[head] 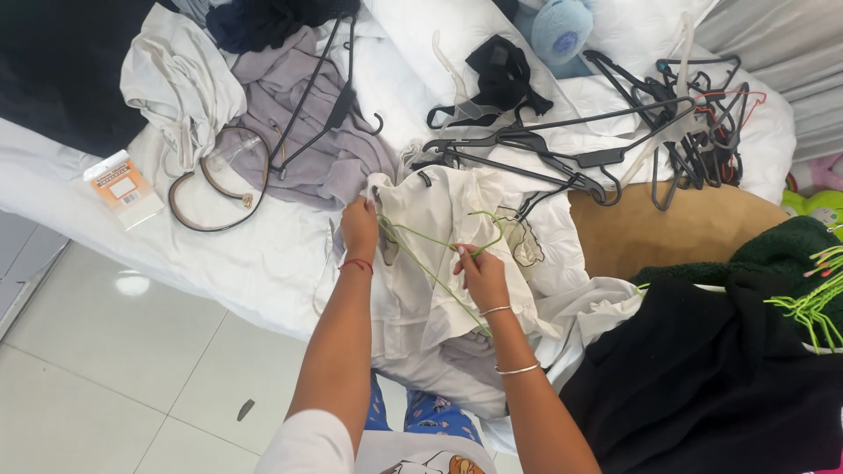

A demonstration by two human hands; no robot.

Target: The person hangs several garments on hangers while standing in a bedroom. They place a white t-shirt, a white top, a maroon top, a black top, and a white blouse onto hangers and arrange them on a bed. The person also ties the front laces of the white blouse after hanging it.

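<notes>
A thin green wire hanger (430, 263) lies across a white garment (457, 219) at the bed's near edge. My left hand (358, 226) grips the garment's fabric together with the hanger's left end. My right hand (479, 274) pinches the hanger's wire near its middle, on top of the white cloth. Part of the hanger is tucked inside the garment and hidden.
A pile of black hangers (632, 132) lies beyond on the white bed (219, 254). A lilac garment (299, 114) on a black hanger, a belt (215, 189) and a small packet (123, 186) are left. Dark clothes (702, 377) with green hangers (812, 303) are right.
</notes>
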